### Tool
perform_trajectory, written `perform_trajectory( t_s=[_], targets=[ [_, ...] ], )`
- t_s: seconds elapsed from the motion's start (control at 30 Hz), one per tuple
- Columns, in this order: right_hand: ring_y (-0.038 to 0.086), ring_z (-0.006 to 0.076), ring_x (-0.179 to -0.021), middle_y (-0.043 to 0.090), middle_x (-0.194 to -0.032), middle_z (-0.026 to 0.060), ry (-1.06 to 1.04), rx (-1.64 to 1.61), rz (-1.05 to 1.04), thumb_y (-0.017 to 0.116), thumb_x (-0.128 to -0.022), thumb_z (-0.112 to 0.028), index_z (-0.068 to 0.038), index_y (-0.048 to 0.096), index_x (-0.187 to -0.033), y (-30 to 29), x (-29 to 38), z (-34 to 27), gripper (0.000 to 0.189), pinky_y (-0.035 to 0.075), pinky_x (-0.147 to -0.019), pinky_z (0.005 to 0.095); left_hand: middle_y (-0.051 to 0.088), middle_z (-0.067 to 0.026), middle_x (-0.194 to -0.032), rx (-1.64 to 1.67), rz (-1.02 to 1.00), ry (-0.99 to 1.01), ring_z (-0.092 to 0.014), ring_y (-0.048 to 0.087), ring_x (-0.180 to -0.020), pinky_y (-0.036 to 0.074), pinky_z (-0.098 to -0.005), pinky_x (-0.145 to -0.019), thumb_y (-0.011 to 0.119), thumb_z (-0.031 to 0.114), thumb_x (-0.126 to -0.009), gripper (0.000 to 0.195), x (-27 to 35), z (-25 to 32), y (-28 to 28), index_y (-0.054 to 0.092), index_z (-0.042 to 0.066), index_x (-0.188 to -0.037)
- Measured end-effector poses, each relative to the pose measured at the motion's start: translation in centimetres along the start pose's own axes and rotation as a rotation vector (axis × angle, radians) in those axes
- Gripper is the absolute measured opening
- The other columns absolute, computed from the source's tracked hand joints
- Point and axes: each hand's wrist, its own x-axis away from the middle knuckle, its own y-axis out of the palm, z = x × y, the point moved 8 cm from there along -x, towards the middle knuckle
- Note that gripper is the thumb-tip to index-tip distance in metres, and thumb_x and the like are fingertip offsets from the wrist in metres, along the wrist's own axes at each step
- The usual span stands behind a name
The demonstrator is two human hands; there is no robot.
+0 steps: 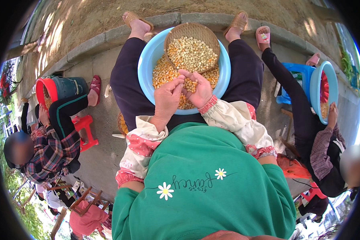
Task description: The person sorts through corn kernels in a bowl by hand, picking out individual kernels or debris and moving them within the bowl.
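A light blue plastic basin (144, 75) sits between my knees, holding loose yellow and orange corn kernels (162, 73). Over its far rim rests a round woven bamboo tray (183, 30), tilted, with paler corn kernels (195, 49) spread in it. Just this side of the tray, my right hand (201, 91) is cupped palm up above the basin, with several orange kernels among its curled fingers. My left hand (166, 99) meets it from the left, thumb and fingertips pinched together at the right hand's fingers. Whatever the left fingertips may hold is hidden.
At left, a person in plaid sits by a red basin (41, 90) and a dark bucket (69, 85). At right, another seated person touches a tilted blue basin (318, 81) beside a blue plastic stool (300, 67). A concrete curb (165, 21) runs beyond my feet.
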Motion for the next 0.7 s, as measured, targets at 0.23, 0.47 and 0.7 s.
perform_trajectory(
  t_s=[0.23,0.47,0.7],
  targets=[
    [0.051,0.029,-0.106,0.056,-0.101,0.0112,0.04,-0.112,-0.188,0.036,-0.094,-0.029,0.004,0.045,-0.122,1.2,-0.3,0.6,0.045,0.038,-0.097,0.0427,0.063,-0.0053,-0.073,-0.485,-0.01,0.409,-0.021,0.062,-0.065,0.049,-0.0297,-0.054,0.059,0.01,-0.079,0.007,0.7,4.3,1.8,0.063,0.008,-0.085],
    [0.051,0.0305,-0.108,0.057,-0.103,0.0164,0.058,-0.106,-0.221,0.035,-0.094,-0.029,0.005,0.046,-0.121,1.5,-0.3,1.0,0.045,0.037,-0.098,0.0433,0.055,-0.0035,-0.067,-0.732,-0.126,0.396,-0.024,0.058,-0.062,0.046,-0.0346,-0.051,0.056,0.014,-0.081,0.007,0.3,3.4,3.4,0.061,0.013,-0.085],
    [0.054,0.0311,-0.105,0.056,-0.11,0.0227,0.052,-0.048,-0.218,0.033,-0.094,-0.03,0.005,0.049,-0.118,0.9,-0.6,1.5,0.045,0.038,-0.097,0.0415,0.056,-0.0035,-0.072,-0.743,-0.136,0.347,-0.024,0.058,-0.068,0.047,-0.0354,-0.054,0.055,0.014,-0.081,0.008,0.3,2.4,3.2,0.061,0.013,-0.086]
  ],
)
